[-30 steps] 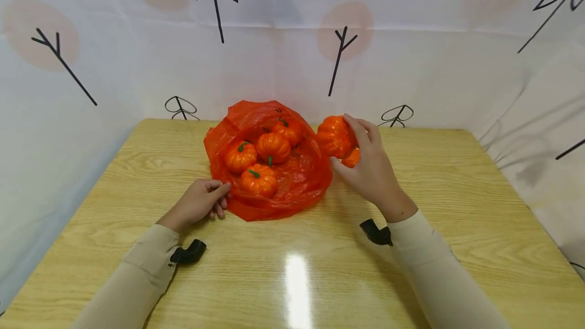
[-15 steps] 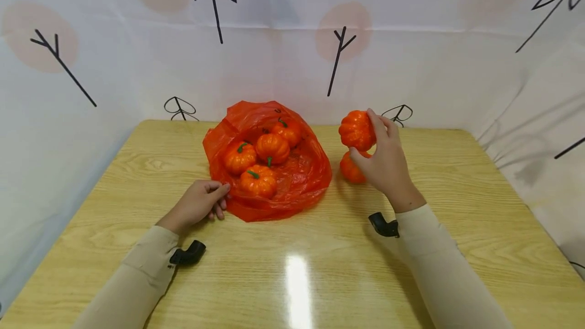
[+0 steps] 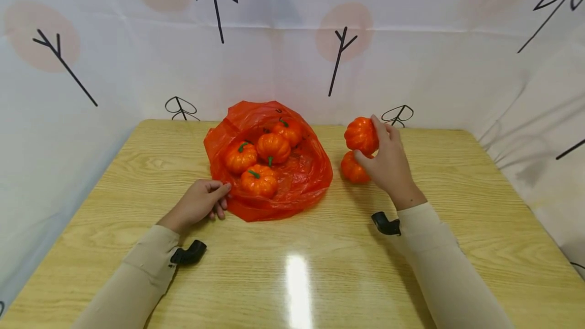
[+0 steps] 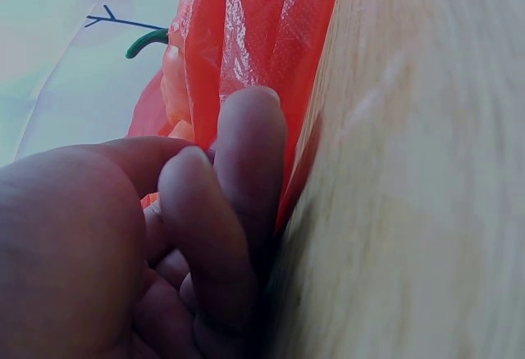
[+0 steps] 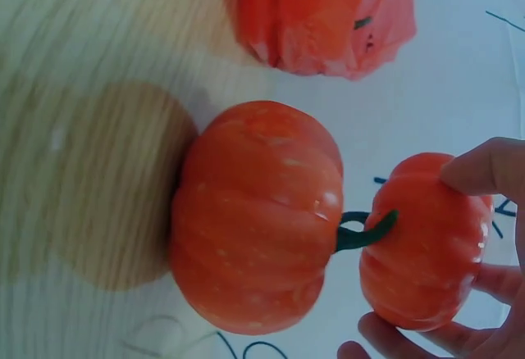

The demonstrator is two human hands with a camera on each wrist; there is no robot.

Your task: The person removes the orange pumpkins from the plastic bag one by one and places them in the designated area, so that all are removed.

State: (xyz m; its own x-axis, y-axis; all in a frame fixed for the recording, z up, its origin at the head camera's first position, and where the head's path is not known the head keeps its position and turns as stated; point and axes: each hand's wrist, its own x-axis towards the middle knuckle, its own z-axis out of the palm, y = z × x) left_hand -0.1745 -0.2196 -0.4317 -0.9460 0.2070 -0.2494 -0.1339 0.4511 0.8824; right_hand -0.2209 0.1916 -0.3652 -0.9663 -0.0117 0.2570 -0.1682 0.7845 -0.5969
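Observation:
At the near left rim of a crinkled red plastic bag (image 3: 299, 187), my left hand (image 3: 195, 201) pinches the film between thumb and fingers. Several small orange toy pumpkins (image 3: 259, 181) with green stems lie inside the bag's open mouth. To the right, my right hand (image 3: 388, 164) grips another toy pumpkin (image 3: 360, 134) between thumb and fingers. The right wrist view shows this held pumpkin (image 5: 422, 248) off the table, just above a standing pumpkin (image 5: 254, 220), whose green stem reaches toward it. In the head view my thumb partly covers the standing pumpkin.
A light wood table (image 3: 228, 278) bears everything and ends at a white patterned cloth (image 3: 274, 65) behind it. Black curved pieces sit at both wrists, the left one (image 3: 189, 253) close to the tabletop.
My right hand has carried its pumpkin rightward from beside the bag to above the standing pumpkin, then slightly down. The left hand has stayed at the bag's rim.

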